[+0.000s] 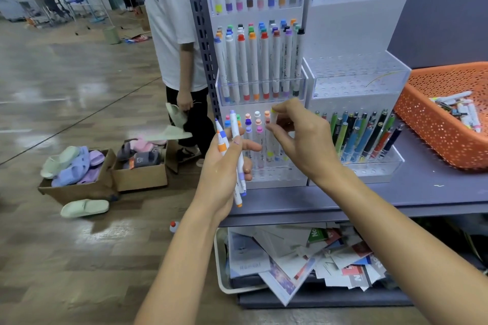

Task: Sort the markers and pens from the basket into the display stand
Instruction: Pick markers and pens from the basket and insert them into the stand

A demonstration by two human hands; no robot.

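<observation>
Right hand (298, 137) pinches a yellow-capped marker (274, 113) at the left display stand's (277, 179) near tier; left hand (224, 166) grips spare markers (235, 126); entering tilted, it could topple neighbouring markers (258, 134); orange basket (422, 124) sits far right.

Left display stand (260, 88), right display stand (356, 82) and basket (433, 137) in a row on a shelf (422, 192), with both hands in front.
The left display stand sits at the shelf's left edge and the right display stand touches its right side. The basket is just beside that, at the right edge. The left hand (224, 166) holds markers (235, 129) before the left stand's bottom tier, and the right hand (303, 140) pinches one marker (273, 119) at that tier. A bin (219, 258) sits under the shelf, and two boxes (140, 177) stand on the floor to the left.
</observation>
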